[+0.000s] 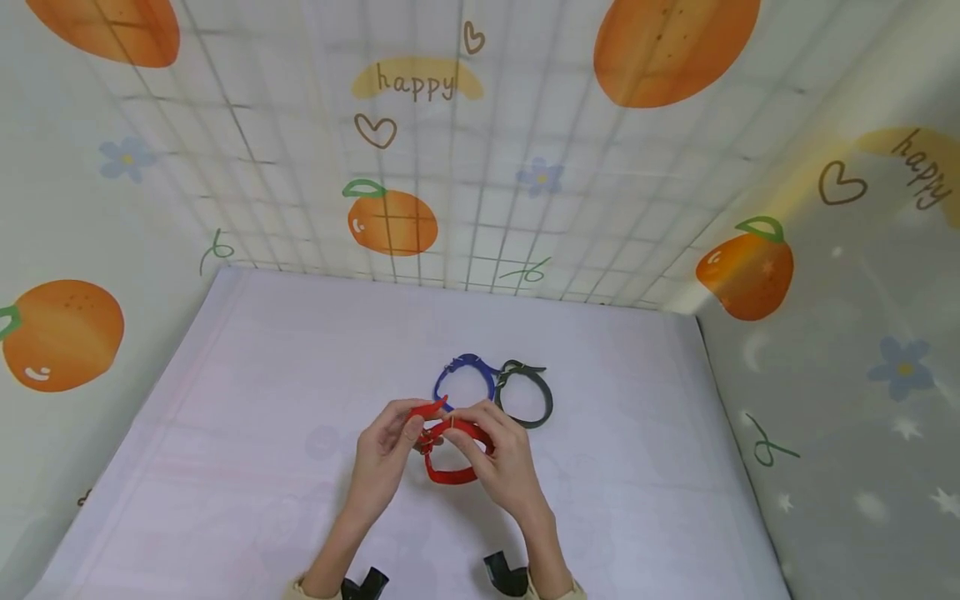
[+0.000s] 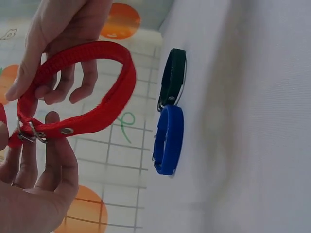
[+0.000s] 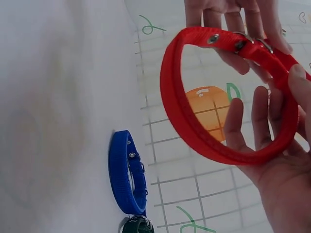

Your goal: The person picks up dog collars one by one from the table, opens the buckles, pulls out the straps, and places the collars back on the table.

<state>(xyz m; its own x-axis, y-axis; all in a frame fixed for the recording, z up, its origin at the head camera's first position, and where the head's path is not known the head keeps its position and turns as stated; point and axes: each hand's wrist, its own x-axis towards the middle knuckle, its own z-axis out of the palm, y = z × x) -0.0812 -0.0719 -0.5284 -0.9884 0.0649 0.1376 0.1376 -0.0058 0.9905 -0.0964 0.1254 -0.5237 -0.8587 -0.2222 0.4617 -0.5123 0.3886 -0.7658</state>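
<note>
Both hands hold a red collar (image 1: 452, 477), raised above the table and fastened into a loop with a metal buckle (image 2: 36, 132). My left hand (image 1: 384, 458) pinches the strap beside the buckle, and the red tail end sticks out from its fingers. On the other side, my right hand (image 1: 504, 458) grips the band between thumb and fingers. In the right wrist view a metal eyelet (image 3: 213, 39) shows near the buckle. Beyond the hands, a blue collar (image 1: 492, 386) and a dark green collar (image 1: 551, 404) lie looped side by side on the table.
The white table (image 1: 637, 500) stretches around the hands, bordered at the back and sides by a curtain (image 1: 300, 167) printed with oranges. A wire grid shows through the back curtain. Black wrist pieces (image 1: 507, 575) sit near the sleeves at the front.
</note>
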